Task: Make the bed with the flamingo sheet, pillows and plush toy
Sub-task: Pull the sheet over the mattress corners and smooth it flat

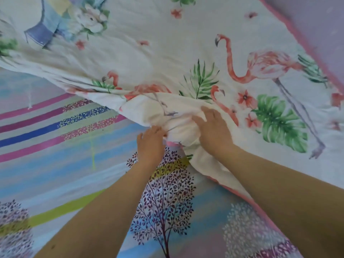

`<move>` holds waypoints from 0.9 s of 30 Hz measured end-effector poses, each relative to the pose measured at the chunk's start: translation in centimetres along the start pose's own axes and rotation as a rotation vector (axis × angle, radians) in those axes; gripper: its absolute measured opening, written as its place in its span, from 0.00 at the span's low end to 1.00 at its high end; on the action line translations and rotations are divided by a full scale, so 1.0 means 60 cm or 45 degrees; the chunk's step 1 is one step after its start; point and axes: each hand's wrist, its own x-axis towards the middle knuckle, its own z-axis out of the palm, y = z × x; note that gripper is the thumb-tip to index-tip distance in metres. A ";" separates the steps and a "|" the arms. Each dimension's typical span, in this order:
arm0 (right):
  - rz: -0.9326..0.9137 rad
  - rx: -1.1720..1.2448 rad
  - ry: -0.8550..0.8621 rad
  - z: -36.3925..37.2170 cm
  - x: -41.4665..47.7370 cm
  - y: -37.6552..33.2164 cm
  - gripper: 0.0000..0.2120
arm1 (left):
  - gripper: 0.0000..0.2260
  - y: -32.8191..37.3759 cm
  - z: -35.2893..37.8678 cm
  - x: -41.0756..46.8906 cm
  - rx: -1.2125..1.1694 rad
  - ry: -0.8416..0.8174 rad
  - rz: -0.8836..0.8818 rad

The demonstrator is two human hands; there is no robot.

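At L hand: bunched flamingo sheet

Left hand fingertips buried in flamingo sheet fold; forearms cut off below.

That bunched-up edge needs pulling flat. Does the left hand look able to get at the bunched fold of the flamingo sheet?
Probably yes: the left hand touches the bunched fold of the flamingo sheet, with nothing between them. The right hand rests on the fold beside it, not blocking.
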 end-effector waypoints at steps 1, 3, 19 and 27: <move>-0.188 0.094 0.019 0.014 0.000 -0.020 0.27 | 0.21 -0.010 0.016 -0.003 -0.003 -0.015 -0.018; -0.365 0.112 -0.140 0.044 0.007 -0.054 0.29 | 0.27 -0.027 0.034 -0.001 -0.006 -0.046 -0.047; 0.075 0.364 -0.356 0.097 0.061 -0.015 0.09 | 0.47 -0.025 0.119 0.009 -0.329 -0.034 -0.039; 0.079 0.662 -0.471 0.045 0.036 -0.027 0.16 | 0.42 -0.010 0.097 -0.013 -0.510 0.122 -0.054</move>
